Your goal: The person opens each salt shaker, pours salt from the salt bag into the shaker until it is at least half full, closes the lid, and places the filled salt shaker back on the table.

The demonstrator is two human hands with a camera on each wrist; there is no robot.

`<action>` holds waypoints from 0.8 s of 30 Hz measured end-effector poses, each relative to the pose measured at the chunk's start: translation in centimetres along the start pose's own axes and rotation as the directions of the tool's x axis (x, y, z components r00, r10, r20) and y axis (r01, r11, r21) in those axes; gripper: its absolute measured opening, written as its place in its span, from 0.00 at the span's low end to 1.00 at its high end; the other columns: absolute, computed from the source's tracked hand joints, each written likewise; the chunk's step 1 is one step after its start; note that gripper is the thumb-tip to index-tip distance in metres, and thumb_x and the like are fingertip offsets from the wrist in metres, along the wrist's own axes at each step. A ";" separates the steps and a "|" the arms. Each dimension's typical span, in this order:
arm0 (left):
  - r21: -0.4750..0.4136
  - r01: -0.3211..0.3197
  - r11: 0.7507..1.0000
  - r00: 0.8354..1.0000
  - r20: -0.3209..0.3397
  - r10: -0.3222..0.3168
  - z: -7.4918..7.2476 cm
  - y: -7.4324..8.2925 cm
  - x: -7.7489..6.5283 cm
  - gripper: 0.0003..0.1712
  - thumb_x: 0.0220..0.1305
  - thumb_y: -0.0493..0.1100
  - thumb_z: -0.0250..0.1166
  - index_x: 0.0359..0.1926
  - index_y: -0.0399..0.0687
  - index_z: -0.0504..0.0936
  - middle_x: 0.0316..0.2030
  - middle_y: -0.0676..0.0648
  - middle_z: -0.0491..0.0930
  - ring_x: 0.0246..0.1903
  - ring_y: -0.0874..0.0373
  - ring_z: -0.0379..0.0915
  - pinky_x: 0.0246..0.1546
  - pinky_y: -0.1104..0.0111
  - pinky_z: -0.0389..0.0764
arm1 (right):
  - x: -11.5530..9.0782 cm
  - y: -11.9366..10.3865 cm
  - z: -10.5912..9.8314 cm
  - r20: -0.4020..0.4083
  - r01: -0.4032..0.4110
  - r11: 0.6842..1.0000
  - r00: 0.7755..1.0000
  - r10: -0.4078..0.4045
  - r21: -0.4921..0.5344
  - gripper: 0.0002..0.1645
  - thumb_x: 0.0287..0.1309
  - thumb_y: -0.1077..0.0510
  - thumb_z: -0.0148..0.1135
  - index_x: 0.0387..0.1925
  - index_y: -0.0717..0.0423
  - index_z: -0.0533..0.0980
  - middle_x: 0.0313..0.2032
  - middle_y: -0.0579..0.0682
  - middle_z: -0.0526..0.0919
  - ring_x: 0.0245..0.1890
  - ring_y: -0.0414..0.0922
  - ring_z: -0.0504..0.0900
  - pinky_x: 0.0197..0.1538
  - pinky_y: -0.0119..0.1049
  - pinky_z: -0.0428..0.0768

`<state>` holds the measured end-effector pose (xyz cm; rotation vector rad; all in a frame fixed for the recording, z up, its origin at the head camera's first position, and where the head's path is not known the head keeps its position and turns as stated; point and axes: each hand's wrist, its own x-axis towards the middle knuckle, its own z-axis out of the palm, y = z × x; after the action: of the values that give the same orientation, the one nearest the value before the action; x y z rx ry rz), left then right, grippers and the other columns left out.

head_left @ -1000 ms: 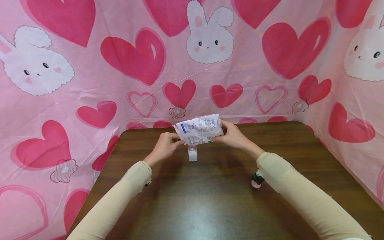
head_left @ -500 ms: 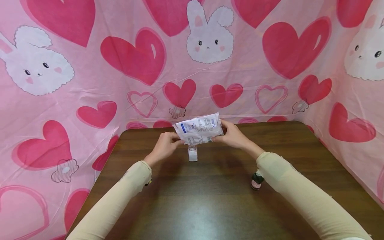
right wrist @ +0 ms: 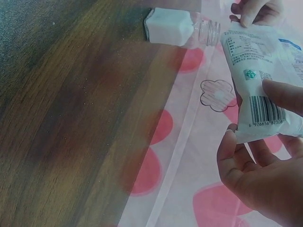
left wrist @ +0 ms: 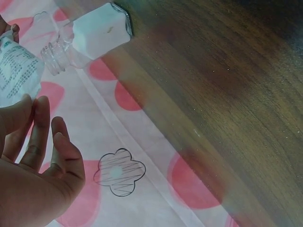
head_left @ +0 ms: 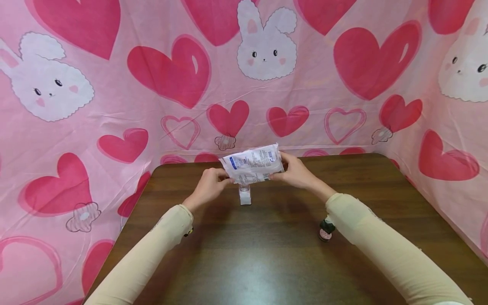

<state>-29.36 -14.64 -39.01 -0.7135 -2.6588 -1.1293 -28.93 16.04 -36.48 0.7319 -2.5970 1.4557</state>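
A white printed plastic packet [head_left: 253, 164] is held up over the far part of the table, tilted above a small clear square bottle [head_left: 245, 195]. My left hand [head_left: 209, 186] pinches the packet's left lower corner between thumb and fingers. At the other end my right hand [head_left: 297, 170] grips it, thumb on the front face beside a barcode in the right wrist view. The bottle stands upright on the table, uncapped, its threaded neck [right wrist: 209, 32] right by the packet's corner. White contents [left wrist: 100, 32] fill most of its body.
Brown wood-grain table [head_left: 244, 254] under both arms. A pink cloth [head_left: 267, 93] with hearts and rabbits hangs around its far and side edges. Dark wrist cameras with small ornaments sit under the sleeves, a pink one [head_left: 325, 235] at the right.
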 end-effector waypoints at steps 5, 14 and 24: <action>0.001 0.001 1.000 1.000 -0.004 -0.001 0.0 0.0 0.0 0.07 0.65 0.34 0.75 0.43 0.41 0.93 0.38 0.46 0.90 0.27 0.55 0.75 0.30 0.64 0.78 | 0.0 0.0 0.0 0.005 -0.002 1.000 1.000 0.002 0.006 0.36 0.54 0.67 0.79 0.64 0.62 0.75 0.52 0.60 0.85 0.47 0.56 0.84 0.50 0.51 0.83; 0.009 -0.007 1.000 1.000 -0.007 0.007 0.1 0.0 -0.1 0.06 0.65 0.34 0.75 0.43 0.41 0.93 0.37 0.46 0.90 0.27 0.55 0.75 0.30 0.64 0.78 | 0.0 0.2 0.1 0.004 -0.001 1.000 1.000 0.001 0.003 0.36 0.54 0.66 0.79 0.64 0.63 0.76 0.51 0.60 0.85 0.46 0.55 0.84 0.49 0.52 0.83; 0.004 -0.010 1.000 1.000 -0.014 0.010 0.2 0.1 -0.1 0.05 0.64 0.33 0.75 0.41 0.40 0.93 0.36 0.47 0.89 0.28 0.52 0.75 0.30 0.64 0.76 | 0.0 0.1 0.0 0.001 -0.002 1.000 1.000 0.002 -0.006 0.35 0.53 0.65 0.79 0.62 0.63 0.76 0.51 0.60 0.86 0.45 0.54 0.84 0.47 0.47 0.83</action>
<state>-29.18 -14.46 -39.11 -0.7148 -2.6417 -1.1215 -28.98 16.06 -36.62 0.7300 -2.6021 1.4472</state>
